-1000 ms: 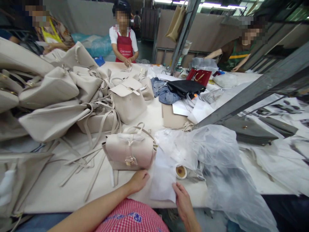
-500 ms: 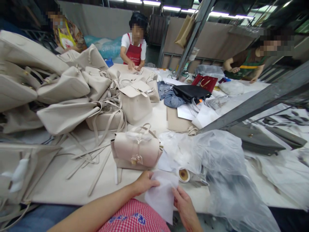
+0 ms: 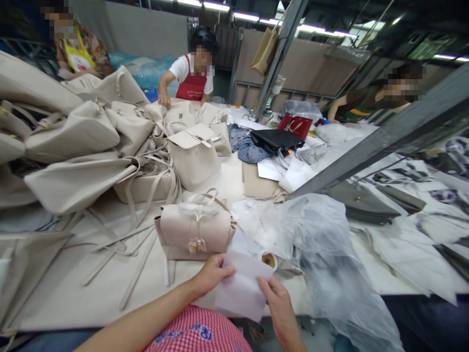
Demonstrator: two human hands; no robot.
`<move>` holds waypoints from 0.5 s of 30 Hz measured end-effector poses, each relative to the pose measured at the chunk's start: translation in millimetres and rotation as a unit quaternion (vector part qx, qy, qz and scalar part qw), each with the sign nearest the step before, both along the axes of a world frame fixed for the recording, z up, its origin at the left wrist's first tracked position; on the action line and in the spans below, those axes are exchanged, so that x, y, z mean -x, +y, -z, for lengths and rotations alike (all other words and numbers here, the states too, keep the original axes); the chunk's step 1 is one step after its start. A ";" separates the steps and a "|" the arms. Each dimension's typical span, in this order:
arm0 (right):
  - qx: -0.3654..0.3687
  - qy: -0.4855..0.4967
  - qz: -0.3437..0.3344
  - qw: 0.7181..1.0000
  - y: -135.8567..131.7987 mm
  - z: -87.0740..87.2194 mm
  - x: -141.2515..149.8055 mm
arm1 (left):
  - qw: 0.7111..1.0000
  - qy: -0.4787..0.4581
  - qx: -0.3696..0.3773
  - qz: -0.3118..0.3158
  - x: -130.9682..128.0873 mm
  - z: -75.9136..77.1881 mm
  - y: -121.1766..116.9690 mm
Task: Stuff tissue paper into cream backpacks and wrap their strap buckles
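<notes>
left hand (image 3: 211,276): thumb and fingers pinched closed on the white sheet (image 3: 242,288), left side | right hand (image 3: 277,295): pinched closed on its right side | white sheet: held up over the counter's (image 3: 73,304) near edge, in front of the small beige bag (image 3: 196,227) | clear plastic (image 3: 322,234): right of the beige bag

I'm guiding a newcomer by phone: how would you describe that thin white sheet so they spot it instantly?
On the cream-topped worktable, find the nearest upright beige handbag with a gold clasp. This side of it is the thin, white, four-sided sheet. Unlike the white papers and cloudy plastic film lying loose, it is held by the left hand and right hand.
</notes>
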State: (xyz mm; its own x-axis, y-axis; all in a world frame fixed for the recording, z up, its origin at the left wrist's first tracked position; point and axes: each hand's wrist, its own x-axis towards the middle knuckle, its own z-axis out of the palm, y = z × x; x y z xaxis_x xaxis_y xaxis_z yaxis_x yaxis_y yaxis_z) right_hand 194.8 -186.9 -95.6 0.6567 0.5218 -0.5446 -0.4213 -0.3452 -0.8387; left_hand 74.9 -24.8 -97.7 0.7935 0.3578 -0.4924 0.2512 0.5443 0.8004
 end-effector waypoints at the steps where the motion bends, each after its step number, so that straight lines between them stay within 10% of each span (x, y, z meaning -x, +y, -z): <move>1: 0.008 -0.018 -0.008 1.000 -2.8 1.7 -3.1 | 1.000 0.004 0.005 -0.008 -1.0 1.8 0.4; 9: 0.265 -0.306 -0.093 0.909 -14.2 52.2 -28.9 | 0.996 0.021 0.084 -0.014 5.5 12.3 -2.4; 15: 0.233 -0.307 -0.057 0.921 -4.4 52.3 -41.8 | 0.988 0.011 0.152 -0.019 6.7 1.7 -1.2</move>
State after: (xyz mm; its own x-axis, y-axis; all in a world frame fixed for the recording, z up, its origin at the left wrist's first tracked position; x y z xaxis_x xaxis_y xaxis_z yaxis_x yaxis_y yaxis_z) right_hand 236.6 -191.2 -147.9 0.8711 0.4098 -0.2706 0.1447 -0.7407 -0.6561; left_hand 68.2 -26.0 -99.4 0.7707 0.2201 -0.5980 0.2409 0.7682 0.5932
